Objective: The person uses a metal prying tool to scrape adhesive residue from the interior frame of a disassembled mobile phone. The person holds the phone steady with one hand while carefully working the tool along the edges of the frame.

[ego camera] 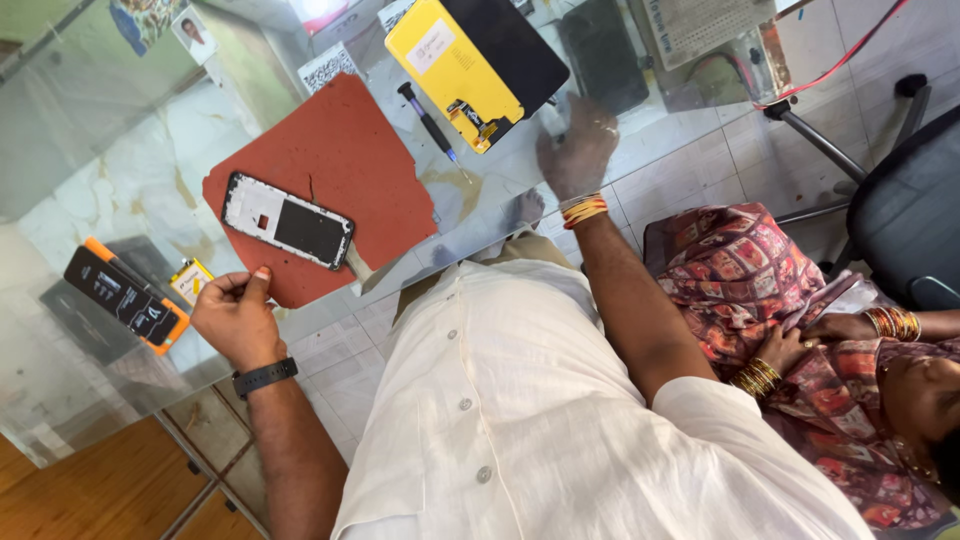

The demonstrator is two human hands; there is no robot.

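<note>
Meanwhile, two hands work over a glass desk [120, 190].
Left hand [238, 318] pinches something small beside the phone [288, 221] on a red mat [340, 160]; right hand [577, 152], blurred, grip unclear.

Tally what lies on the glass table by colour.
Red-brown: 1, the work mat
Yellow and black: 1, the phone screen panel
Orange and black: 1, the flat case
White and black: 1, the phone frame
Black with blue tip: 1, the screwdriver
Total: 5
</note>
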